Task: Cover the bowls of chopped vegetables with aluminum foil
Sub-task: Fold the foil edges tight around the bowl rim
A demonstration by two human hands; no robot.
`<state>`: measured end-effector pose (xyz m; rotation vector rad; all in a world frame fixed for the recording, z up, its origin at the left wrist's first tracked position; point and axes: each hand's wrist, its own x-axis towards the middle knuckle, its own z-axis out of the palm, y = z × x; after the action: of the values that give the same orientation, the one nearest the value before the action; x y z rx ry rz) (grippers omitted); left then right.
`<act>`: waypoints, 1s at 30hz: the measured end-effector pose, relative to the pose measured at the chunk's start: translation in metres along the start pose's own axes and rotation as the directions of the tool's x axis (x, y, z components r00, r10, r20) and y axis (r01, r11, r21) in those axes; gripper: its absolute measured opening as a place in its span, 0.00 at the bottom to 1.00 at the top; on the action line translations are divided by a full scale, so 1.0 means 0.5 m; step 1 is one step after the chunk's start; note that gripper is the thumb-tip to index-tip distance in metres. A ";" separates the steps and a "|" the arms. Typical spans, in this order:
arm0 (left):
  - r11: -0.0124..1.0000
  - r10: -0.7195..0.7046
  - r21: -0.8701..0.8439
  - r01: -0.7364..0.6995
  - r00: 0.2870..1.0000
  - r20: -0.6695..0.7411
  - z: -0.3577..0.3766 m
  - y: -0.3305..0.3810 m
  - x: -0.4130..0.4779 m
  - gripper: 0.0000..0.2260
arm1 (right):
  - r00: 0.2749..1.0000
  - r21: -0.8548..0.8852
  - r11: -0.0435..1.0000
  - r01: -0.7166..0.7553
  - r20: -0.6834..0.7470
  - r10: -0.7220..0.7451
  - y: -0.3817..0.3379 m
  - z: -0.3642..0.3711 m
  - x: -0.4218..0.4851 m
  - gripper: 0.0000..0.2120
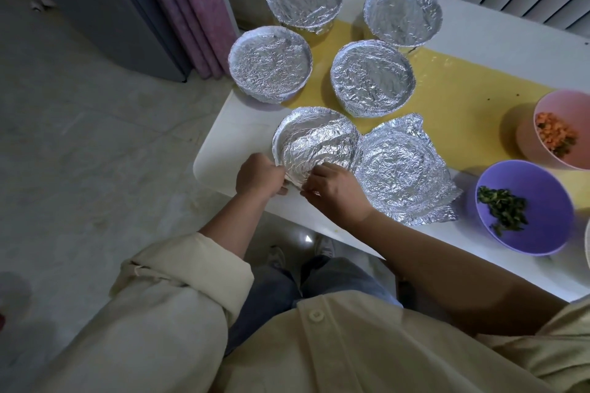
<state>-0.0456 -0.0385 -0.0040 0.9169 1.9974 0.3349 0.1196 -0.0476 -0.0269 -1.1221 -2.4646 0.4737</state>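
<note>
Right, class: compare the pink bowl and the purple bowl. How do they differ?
The pink bowl holds orange and green chopped pieces; the purple bowl holds only dark green ones. The pink bowl stands farther away and is cut off by the picture's edge; the purple bowl stands nearer. Both are uncovered.

The left hand (260,177) and right hand (335,190) grip the near edge of a crumpled foil (316,140) at the bench's (223,150) near left edge. A second sheet (402,169) touches its right side. Four covered bowls (372,78) stand farther back, and a purple bowl (536,233) and a pink bowl (562,105) sit uncovered at right.
</note>
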 end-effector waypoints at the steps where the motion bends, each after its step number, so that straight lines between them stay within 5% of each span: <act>1: 1.000 -0.003 -0.027 0.002 1.000 -0.026 0.003 0.000 -0.002 0.11 | 1.000 -0.002 1.000 -0.001 -0.006 0.001 -0.002 0.003 0.004 0.06; 5: 0.999 -0.008 -0.036 0.006 0.998 -0.055 0.027 -0.014 -0.024 0.19 | 0.999 0.002 1.000 -0.030 -0.034 0.030 -0.016 0.013 0.019 0.05; 19: 1.000 -0.008 0.029 0.009 1.000 -0.028 0.029 -0.007 -0.031 0.11 | 0.995 0.045 0.998 -0.034 -0.089 0.038 -0.037 0.015 0.027 0.11; 22: 0.997 0.017 0.081 -0.013 0.999 -0.049 0.020 -0.005 -0.025 0.11 | 0.998 0.042 0.999 -0.008 -0.054 0.010 -0.028 0.013 0.028 0.05; 26: 0.996 0.037 0.080 -0.036 0.999 -0.002 0.001 -0.007 -0.015 0.10 | 0.999 0.026 0.999 0.036 0.022 -0.037 0.001 -0.001 0.007 0.12; 30: 0.998 0.035 0.046 -0.035 0.999 0.000 0.002 -0.001 -0.015 0.10 | 0.998 0.014 0.998 0.067 0.015 -0.067 0.007 -0.004 0.002 0.07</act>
<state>-0.0427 -0.0444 -0.0003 0.9815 1.9985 0.3104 0.1218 -0.0443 -0.0265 -1.0305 -2.5000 0.4802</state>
